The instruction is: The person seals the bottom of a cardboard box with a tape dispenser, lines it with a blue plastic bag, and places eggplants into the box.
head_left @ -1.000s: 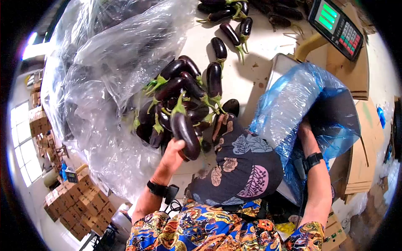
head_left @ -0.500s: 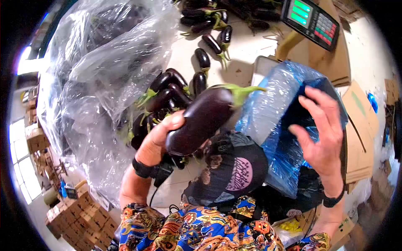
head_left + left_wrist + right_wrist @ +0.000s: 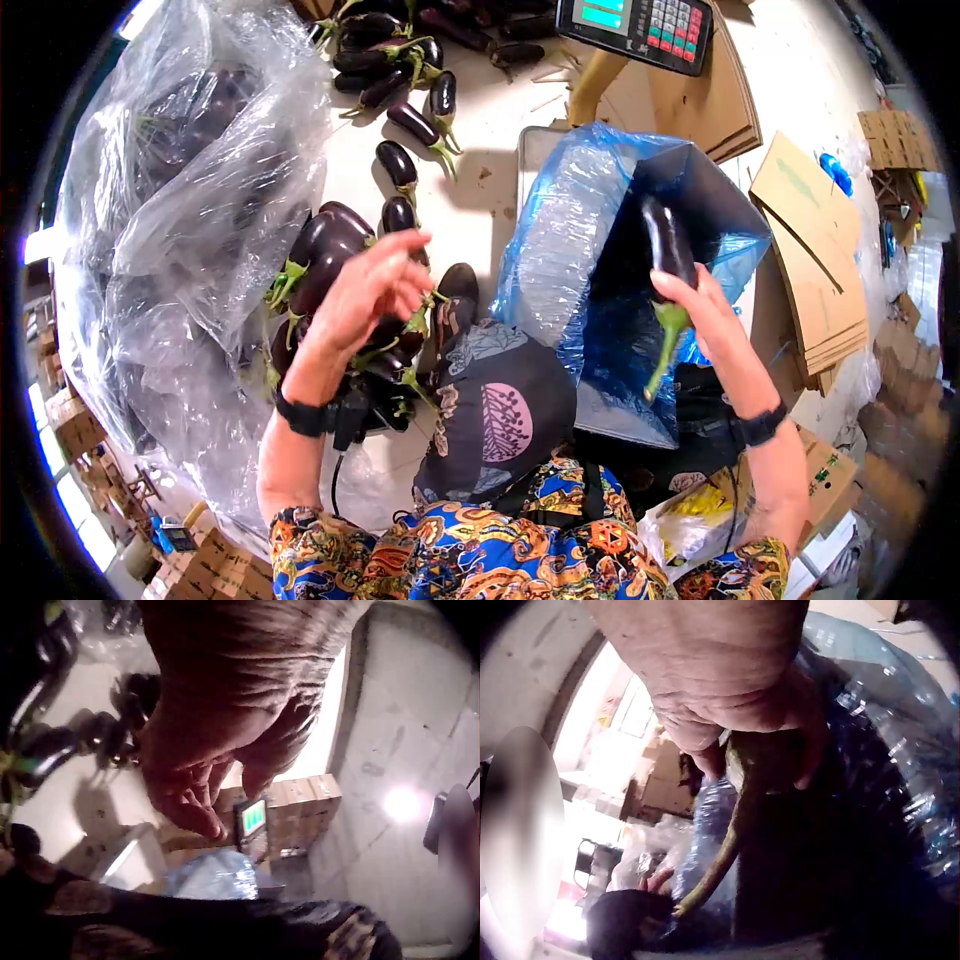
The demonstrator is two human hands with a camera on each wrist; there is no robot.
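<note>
An eggplant point(image 3: 668, 240) is held by its stem end in the right hand point(image 3: 712, 318), over the mouth of a box lined with blue plastic point(image 3: 560, 230). Its green stem point(image 3: 724, 859) points toward the person's body. The left hand point(image 3: 365, 300) hangs above a heap of eggplants point(image 3: 330, 245), fingers loosely bent with nothing between them; the left wrist view shows the same empty hand point(image 3: 217, 742). In the right wrist view the right hand point(image 3: 735, 690) curls round the eggplant's stem end, and its body is in dark shadow.
Clear plastic point(image 3: 190, 260) covers more eggplants at the left. A scale display point(image 3: 640, 25) stands behind the box. Further eggplants point(image 3: 375, 60) lie at the back of the white table point(image 3: 490, 190). Flat cardboard point(image 3: 815, 270) is at the right; a dark patterned cloth point(image 3: 500, 420) covers the person's leg.
The eggplant, earlier in the left hand, is now in the right hand over the box. The left hand has let go and is back over the heap. The head view has shifted.
</note>
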